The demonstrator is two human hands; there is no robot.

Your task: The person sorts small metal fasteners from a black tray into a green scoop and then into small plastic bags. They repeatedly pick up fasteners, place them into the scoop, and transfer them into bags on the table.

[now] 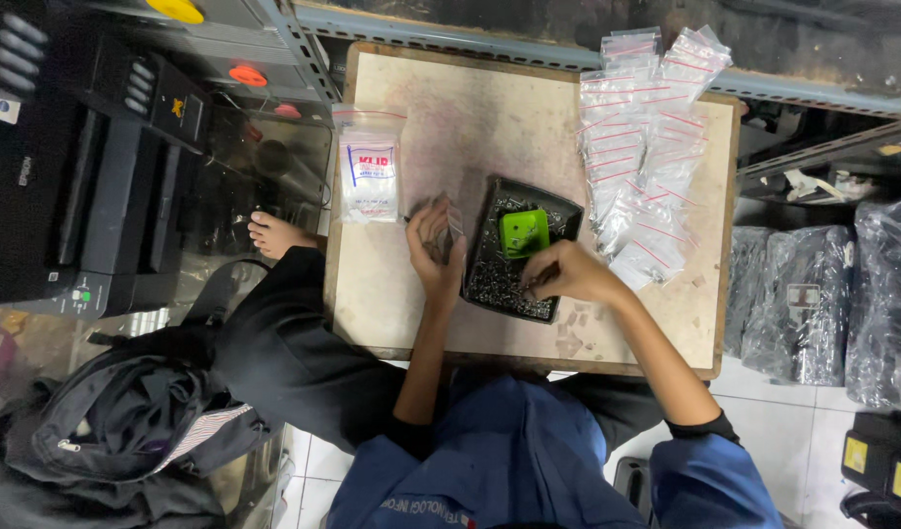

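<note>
Packing in progress: left hand (434, 245) clamps a small clear bag (449, 223), right hand (565, 273) pinches screws (499, 284) in the black tray (571, 211); filled bags (639, 167) heaped right, tray far from empty

A black printer (73, 186) sat at the left edge of the frame, a yellow knob (176, 10) and an orange one (247, 74) above it on the grey metal frame (274, 39). Lower left — a dark backpack (127, 416) slumped on the floor. Along the upper right of the wooden board (402, 304) lay a heap of filled zip bags (641, 157) with red seal lines. Far right — bundles in clear plastic wrap (823, 304) stood on white tiles.
</note>
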